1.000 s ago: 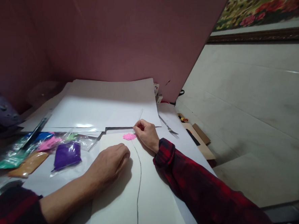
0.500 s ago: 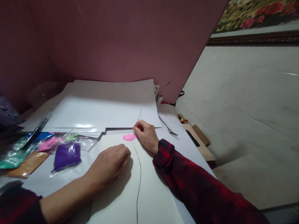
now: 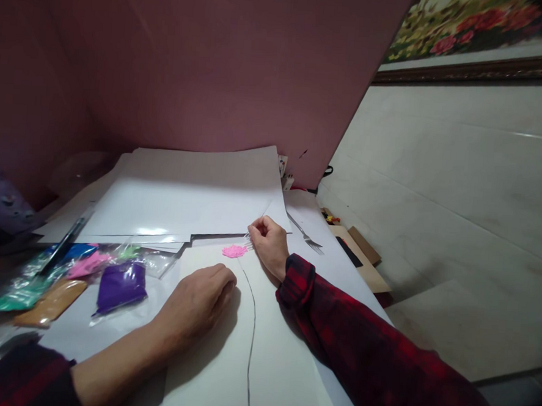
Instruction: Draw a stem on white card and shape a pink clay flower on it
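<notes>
Wall (image 3: 206,58): dull pink, behind the worktop.
Tiled surface (image 3: 459,202): pale, to the right; framed flower picture (image 3: 474,31) above it.
Worktop (image 3: 323,255): white, carrying everything below.
Paper stack (image 3: 184,197): large white sheets, at the far side.
Sheet (image 3: 216,353): white card, nearest the person, with a curved dark line (image 3: 253,324) drawn down it.
Right arm: red-and-black checked sleeve (image 3: 363,349), reaching in from the lower right.
Left hand (image 3: 198,303): resting palm down on the sheet, fingers loosely curled, grip holding nothing.
Right hand (image 3: 268,242): at the sheet's far edge, fingertips pinched together on a thin stick (image 3: 249,241) whose tip is just beside the pink patch; the stick is too small to make out further.
Bags (image 3: 64,276): clear packets at the left, with purple (image 3: 122,279), pink, green, blue and brown contents, lying side by side.
Pen (image 3: 64,242): dark, lying across the bags.
Fork (image 3: 306,234): metal, lying on the worktop just right of the right hand, not touched.
Pink patch (image 3: 234,250): small clump of pink material on the sheet's top edge, at the head of the drawn line, between the two hands and nearer the right.
</notes>
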Available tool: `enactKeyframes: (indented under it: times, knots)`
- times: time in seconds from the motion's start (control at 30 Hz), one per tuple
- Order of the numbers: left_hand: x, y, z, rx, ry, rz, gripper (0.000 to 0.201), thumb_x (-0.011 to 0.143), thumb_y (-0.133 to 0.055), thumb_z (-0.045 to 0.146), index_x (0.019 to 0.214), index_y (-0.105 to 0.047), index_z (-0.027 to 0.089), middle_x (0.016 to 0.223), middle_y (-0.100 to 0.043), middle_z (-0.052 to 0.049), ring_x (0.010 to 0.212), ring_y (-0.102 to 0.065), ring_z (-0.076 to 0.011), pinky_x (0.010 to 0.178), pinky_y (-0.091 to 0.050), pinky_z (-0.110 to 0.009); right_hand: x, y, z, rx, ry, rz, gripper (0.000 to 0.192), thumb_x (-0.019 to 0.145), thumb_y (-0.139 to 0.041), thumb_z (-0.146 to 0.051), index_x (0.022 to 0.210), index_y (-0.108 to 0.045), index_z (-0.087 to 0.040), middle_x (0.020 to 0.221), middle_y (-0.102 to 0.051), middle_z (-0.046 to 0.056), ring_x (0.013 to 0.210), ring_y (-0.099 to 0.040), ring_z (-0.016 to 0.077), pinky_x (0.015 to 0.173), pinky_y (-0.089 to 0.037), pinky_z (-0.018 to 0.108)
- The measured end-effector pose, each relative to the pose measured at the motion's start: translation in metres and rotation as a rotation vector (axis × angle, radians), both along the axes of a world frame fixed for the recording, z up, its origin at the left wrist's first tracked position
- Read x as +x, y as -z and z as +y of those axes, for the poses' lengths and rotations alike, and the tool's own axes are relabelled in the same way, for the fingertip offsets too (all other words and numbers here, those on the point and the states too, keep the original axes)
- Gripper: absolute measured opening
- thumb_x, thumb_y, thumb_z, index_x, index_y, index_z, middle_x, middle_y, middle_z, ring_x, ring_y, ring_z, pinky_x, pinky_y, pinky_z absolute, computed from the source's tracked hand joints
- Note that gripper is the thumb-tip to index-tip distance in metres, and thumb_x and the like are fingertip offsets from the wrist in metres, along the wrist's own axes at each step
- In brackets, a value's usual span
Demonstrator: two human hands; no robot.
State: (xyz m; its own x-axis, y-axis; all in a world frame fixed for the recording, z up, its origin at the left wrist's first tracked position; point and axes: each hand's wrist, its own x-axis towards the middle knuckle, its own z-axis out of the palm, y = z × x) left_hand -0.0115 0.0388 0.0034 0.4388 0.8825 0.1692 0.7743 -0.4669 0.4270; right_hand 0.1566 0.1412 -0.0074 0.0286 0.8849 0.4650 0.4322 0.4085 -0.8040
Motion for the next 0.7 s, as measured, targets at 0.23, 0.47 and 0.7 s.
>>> enactKeyframes:
  times: [0.23, 0.47, 0.7]
  knots:
    - [-0.0008, -0.0012, -0.0016, 0.006, 0.000, -0.007, 0.018, 0.087, -0.035, 0.014, 0.077, -0.048, 0.020, 0.075, -0.055, -0.003, 0.068, -0.050, -0.0177, 0.062, -0.038, -0.030, 0.0017, 0.0000, -0.0020, -0.018, 0.071, -0.042, 0.013, 0.071, -0.056, -0.020, 0.059, -0.051, -0.021, 0.052, -0.048, -0.005, 0.051, -0.044, 0.0117, 0.056, -0.037, 0.025]
    - [-0.0015, 0.0017, -0.0005, 0.028, 0.010, -0.025, 0.018, 0.087, -0.034, 0.016, 0.077, -0.048, 0.020, 0.075, -0.055, -0.003, 0.068, -0.049, -0.0180, 0.061, -0.038, -0.031, 0.0036, 0.0004, -0.0034, -0.034, 0.066, -0.076, 0.011, 0.071, -0.055, -0.020, 0.060, -0.054, -0.021, 0.052, -0.050, -0.005, 0.051, -0.044, 0.0120, 0.056, -0.037, 0.025]
    - [-0.0028, 0.0038, 0.0002, 0.024, 0.025, -0.027, 0.019, 0.088, -0.034, 0.015, 0.079, -0.049, 0.020, 0.076, -0.055, -0.004, 0.069, -0.049, -0.0182, 0.062, -0.038, -0.031, 0.0040, 0.0006, -0.0037, -0.014, 0.078, -0.127, 0.013, 0.071, -0.055, -0.018, 0.060, -0.052, -0.021, 0.052, -0.050, -0.005, 0.051, -0.045, 0.0121, 0.056, -0.037, 0.026]
